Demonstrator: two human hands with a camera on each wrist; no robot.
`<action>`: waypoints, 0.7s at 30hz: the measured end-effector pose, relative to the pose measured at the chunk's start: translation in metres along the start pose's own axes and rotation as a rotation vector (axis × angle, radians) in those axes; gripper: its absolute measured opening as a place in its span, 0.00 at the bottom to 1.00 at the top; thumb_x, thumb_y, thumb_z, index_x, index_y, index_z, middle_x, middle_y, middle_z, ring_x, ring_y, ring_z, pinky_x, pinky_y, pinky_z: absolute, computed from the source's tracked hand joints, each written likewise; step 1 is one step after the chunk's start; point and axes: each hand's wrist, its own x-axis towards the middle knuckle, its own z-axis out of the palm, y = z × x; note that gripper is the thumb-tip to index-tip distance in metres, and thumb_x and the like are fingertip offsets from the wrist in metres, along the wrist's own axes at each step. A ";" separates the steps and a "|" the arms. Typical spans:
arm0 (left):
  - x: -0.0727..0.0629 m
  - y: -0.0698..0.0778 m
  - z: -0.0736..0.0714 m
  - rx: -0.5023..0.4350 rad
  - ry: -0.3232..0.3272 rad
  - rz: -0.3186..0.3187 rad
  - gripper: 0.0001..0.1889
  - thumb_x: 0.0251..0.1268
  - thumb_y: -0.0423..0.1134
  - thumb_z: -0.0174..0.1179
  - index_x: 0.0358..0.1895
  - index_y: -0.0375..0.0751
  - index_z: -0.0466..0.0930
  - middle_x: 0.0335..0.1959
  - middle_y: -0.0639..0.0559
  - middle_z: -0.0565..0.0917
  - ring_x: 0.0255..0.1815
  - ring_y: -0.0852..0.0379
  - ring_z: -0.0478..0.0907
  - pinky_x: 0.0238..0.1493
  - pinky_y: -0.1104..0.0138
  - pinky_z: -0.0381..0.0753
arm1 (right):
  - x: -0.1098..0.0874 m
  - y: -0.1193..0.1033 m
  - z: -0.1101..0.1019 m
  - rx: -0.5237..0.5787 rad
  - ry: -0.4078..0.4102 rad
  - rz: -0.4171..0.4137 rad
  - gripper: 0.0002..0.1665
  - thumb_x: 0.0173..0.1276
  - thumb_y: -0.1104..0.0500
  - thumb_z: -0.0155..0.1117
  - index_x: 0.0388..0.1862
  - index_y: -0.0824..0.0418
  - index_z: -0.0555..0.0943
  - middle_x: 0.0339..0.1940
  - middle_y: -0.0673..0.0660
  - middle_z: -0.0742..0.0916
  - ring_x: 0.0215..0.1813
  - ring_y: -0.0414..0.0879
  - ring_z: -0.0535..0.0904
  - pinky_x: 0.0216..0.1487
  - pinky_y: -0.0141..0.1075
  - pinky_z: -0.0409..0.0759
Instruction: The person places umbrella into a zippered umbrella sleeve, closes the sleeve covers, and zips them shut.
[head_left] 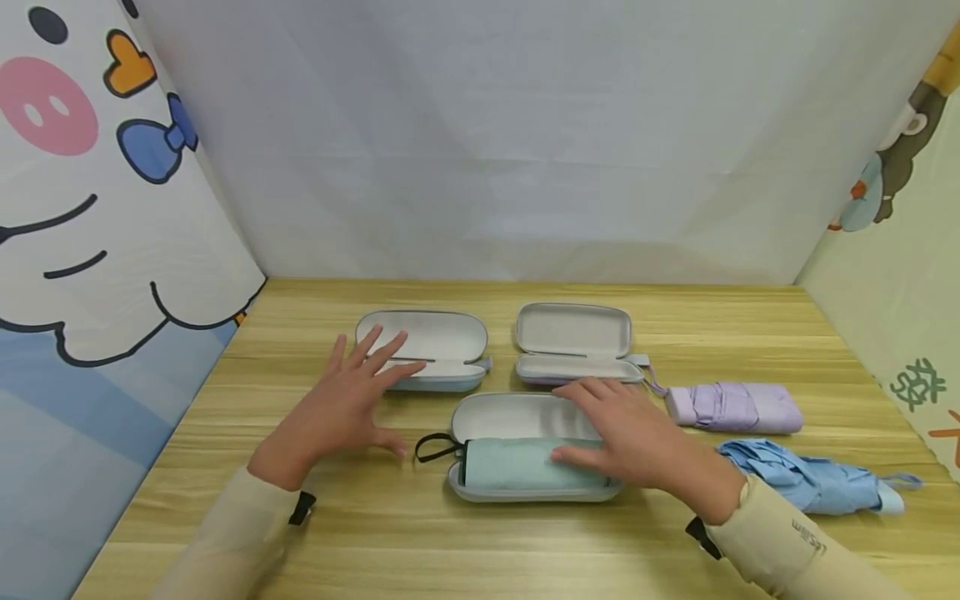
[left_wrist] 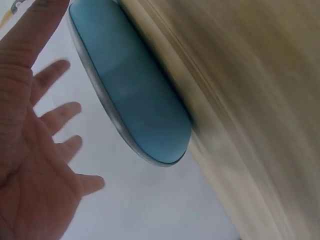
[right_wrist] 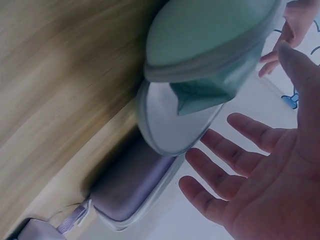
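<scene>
A folded mint-green umbrella [head_left: 517, 463] lies inside an open zip case [head_left: 528, 496] near the front, its black strap looping out at the left. My right hand [head_left: 637, 437] is at the case's right end, thumb over the umbrella and fingers spread near the lid; the right wrist view shows the palm [right_wrist: 280, 185] with nothing in its grasp. Fingers splayed, my left hand [head_left: 341, 412] hovers left of that case, in front of an open blue case [head_left: 442, 384]. In the left wrist view this blue case [left_wrist: 132, 85] appears beyond the thumb. Contact is unclear for the right hand.
An open purple case [head_left: 573, 329] stands at the back right of centre. To the right lie a folded purple umbrella [head_left: 738, 408] and a crumpled light-blue umbrella [head_left: 817, 479]. White cloth [head_left: 480, 150] hangs behind the wooden table [head_left: 420, 550], with cartoon-printed panels at both sides.
</scene>
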 end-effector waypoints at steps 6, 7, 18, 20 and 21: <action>-0.002 0.000 0.003 -0.087 0.050 0.108 0.28 0.35 0.59 0.84 0.46 0.59 0.91 0.80 0.44 0.63 0.82 0.32 0.45 0.72 0.27 0.38 | 0.000 -0.003 0.000 -0.010 0.013 -0.015 0.43 0.68 0.30 0.66 0.70 0.58 0.75 0.64 0.58 0.81 0.65 0.61 0.77 0.60 0.62 0.75; -0.003 0.001 0.004 -0.109 0.050 0.124 0.25 0.36 0.57 0.85 0.43 0.60 0.92 0.80 0.44 0.63 0.82 0.32 0.44 0.72 0.27 0.37 | 0.000 -0.003 0.001 -0.008 0.011 -0.012 0.43 0.69 0.30 0.66 0.70 0.58 0.75 0.64 0.59 0.81 0.65 0.61 0.77 0.60 0.62 0.75; -0.011 0.015 0.016 -0.198 0.163 0.311 0.39 0.41 0.50 0.85 0.64 0.49 0.85 0.77 0.39 0.68 0.75 0.37 0.67 0.72 0.38 0.63 | -0.003 -0.002 -0.001 0.007 -0.001 -0.006 0.43 0.70 0.30 0.64 0.71 0.58 0.75 0.66 0.59 0.80 0.66 0.61 0.76 0.60 0.63 0.75; -0.015 0.017 0.016 -0.207 0.183 0.335 0.37 0.43 0.48 0.84 0.63 0.49 0.86 0.75 0.41 0.71 0.71 0.41 0.73 0.69 0.43 0.69 | -0.003 -0.003 -0.001 0.008 -0.002 -0.003 0.43 0.70 0.31 0.64 0.71 0.58 0.75 0.66 0.59 0.80 0.66 0.61 0.76 0.61 0.63 0.75; -0.016 0.018 0.017 -0.198 0.191 0.345 0.35 0.44 0.47 0.84 0.62 0.49 0.86 0.73 0.42 0.73 0.68 0.43 0.76 0.67 0.46 0.74 | -0.004 -0.003 -0.001 0.009 -0.002 -0.002 0.43 0.70 0.31 0.64 0.71 0.58 0.75 0.66 0.59 0.80 0.66 0.61 0.76 0.61 0.63 0.75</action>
